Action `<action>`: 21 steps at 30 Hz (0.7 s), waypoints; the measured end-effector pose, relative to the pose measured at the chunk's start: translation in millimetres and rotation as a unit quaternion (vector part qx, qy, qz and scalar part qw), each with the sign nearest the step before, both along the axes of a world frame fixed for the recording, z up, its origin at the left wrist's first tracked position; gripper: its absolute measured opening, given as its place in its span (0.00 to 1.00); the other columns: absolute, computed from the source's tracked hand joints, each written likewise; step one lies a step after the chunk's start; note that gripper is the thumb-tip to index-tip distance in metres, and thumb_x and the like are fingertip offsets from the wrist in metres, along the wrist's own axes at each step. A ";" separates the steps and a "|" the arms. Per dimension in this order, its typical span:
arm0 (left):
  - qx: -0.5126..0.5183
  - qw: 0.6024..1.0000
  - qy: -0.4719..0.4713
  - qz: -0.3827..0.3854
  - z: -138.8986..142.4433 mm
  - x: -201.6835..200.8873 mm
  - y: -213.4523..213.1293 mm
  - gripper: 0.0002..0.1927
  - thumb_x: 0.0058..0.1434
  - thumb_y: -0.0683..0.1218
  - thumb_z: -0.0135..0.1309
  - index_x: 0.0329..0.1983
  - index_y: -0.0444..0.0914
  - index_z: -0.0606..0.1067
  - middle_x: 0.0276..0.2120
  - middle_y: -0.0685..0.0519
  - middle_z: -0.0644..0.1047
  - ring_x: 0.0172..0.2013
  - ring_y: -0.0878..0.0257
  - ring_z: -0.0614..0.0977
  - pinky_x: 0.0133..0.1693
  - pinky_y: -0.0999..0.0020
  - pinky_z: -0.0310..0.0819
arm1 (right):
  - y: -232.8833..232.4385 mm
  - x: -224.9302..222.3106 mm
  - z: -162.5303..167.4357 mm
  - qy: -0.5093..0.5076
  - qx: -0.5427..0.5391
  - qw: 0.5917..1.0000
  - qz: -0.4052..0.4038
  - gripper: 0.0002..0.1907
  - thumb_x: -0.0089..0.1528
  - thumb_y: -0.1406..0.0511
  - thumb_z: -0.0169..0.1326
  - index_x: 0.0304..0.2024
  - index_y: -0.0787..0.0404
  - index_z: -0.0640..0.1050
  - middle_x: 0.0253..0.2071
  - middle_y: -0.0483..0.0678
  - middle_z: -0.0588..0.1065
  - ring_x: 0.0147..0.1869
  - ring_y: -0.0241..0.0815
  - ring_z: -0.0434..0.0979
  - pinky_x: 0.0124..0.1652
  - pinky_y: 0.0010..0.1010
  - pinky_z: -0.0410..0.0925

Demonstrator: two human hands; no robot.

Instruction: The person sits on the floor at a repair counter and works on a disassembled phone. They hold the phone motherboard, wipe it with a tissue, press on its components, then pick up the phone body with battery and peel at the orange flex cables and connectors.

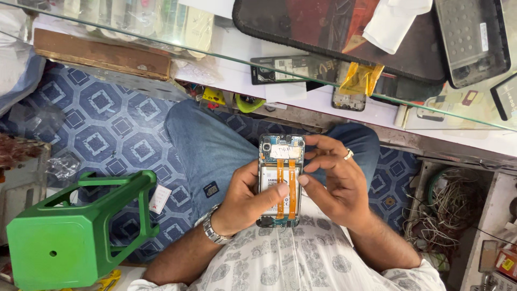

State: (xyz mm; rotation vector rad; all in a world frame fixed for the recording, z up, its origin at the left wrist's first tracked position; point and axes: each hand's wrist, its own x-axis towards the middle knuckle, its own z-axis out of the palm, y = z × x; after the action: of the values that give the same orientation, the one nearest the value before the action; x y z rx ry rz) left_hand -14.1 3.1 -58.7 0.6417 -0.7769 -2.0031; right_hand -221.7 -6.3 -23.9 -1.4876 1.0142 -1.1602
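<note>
An opened smartphone (280, 161) with its back cover off lies over my lap, showing a white battery, a circuit board at the top and two orange ribbon cables running lengthwise. My left hand (245, 196) cradles it from below and the left, thumb resting on the battery. My right hand (334, 180), with a ring on one finger, grips the phone's right side; its fingertips touch the top right edge and its thumb presses beside the ribbon cables.
A glass counter (215, 51) runs across the top, with several phone parts, a dark mat (323, 32) and yellow tape (360, 78) on it. A green plastic stool (70, 231) stands at left on the blue patterned floor. A tangle of wires (452, 205) sits at right.
</note>
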 end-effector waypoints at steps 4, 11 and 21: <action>-0.015 0.999 -0.050 0.003 4.5 -7.5 0.5 0.17 0.64 0.37 0.60 0.56 0.32 0.73 0.45 0.54 0.81 0.44 0.71 0.82 0.44 0.72 0.82 | 2.4 -1.2 -5.7 0.022 -0.029 0.999 -0.009 0.14 0.61 0.79 0.59 0.47 0.65 0.76 0.67 0.58 0.68 0.64 0.44 0.73 0.63 0.36 0.69; -0.040 0.996 -0.078 0.010 6.2 -8.2 -0.6 0.16 0.65 0.36 0.59 0.56 0.31 0.74 0.44 0.54 0.81 0.41 0.72 0.82 0.42 0.73 0.81 | -4.1 0.3 8.1 0.157 -0.094 0.983 -0.030 0.14 0.57 0.77 0.63 0.45 0.65 0.79 0.60 0.57 0.73 0.59 0.44 0.76 0.54 0.32 0.73; -0.062 0.994 -0.092 0.002 10.7 -9.5 -2.1 0.16 0.66 0.36 0.58 0.57 0.32 0.74 0.42 0.57 0.80 0.39 0.76 0.80 0.40 0.76 0.79 | -5.9 -0.2 9.2 0.167 -0.084 0.982 -0.037 0.13 0.57 0.76 0.65 0.44 0.64 0.80 0.60 0.56 0.73 0.53 0.38 0.74 0.51 0.29 0.72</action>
State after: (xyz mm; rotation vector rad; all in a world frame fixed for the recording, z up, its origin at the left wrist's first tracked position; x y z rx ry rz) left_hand -23.6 1.1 -48.0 0.7624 -1.0006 -1.8927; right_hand -222.0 -12.2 -14.7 -1.8371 1.2289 -1.0907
